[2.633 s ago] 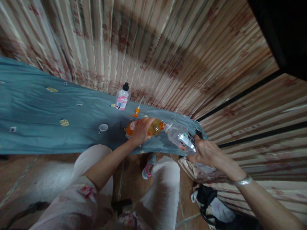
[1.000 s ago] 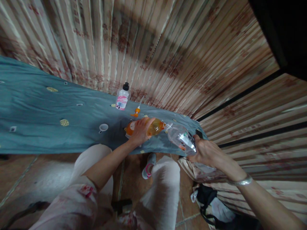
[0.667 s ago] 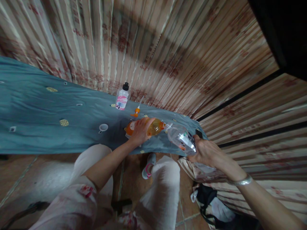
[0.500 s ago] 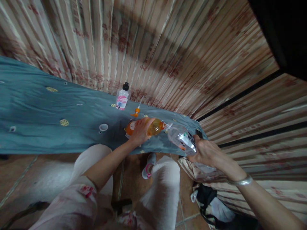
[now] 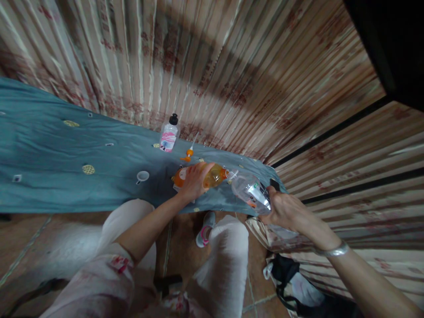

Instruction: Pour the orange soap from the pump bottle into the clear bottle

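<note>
"How far along?"

"Orange pump [image 5: 189,154] lies loose on the cloth [image 5: 49,154]; left hand [image 5: 194,180] grips the amber bottle [image 5: 215,176] near it, neck to neck with the clear bottle [image 5: 247,187] clasped by the right hand [image 5: 284,208]."

"What's left?"

"Can't tell (liquid levels unclear)."

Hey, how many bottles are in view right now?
3. An orange bottle is in the left hand, a clear bottle in the right hand, and a pink-labelled bottle is on the blue cloth near the curtain. The hands partly cover two; others may be hidden.
</note>
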`<move>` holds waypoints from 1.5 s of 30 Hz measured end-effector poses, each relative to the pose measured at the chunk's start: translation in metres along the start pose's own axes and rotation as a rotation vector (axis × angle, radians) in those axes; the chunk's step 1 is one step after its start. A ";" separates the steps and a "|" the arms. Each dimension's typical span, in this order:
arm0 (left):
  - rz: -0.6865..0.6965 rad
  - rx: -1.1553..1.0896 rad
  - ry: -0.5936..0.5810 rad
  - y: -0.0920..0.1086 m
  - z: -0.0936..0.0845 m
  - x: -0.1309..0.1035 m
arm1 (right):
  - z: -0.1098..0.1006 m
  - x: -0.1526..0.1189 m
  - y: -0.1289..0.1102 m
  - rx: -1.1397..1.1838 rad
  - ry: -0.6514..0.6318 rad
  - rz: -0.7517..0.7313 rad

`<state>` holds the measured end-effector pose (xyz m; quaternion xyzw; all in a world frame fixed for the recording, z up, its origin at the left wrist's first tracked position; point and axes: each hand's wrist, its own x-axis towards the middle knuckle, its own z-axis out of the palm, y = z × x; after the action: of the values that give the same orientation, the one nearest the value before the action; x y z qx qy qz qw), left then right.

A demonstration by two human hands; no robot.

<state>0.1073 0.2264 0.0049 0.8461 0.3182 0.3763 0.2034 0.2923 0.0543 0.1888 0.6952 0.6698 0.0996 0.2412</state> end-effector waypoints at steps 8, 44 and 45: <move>0.001 0.015 0.001 -0.001 0.001 0.000 | 0.001 0.000 0.000 0.014 0.010 -0.005; 0.019 0.035 0.020 -0.002 0.003 -0.001 | 0.000 0.001 0.001 -0.001 0.003 0.008; 0.020 0.037 0.021 -0.002 0.003 -0.001 | -0.001 0.001 0.001 0.005 -0.010 0.009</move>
<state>0.1082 0.2269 0.0012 0.8489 0.3187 0.3811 0.1806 0.2928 0.0556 0.1894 0.6994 0.6656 0.0956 0.2423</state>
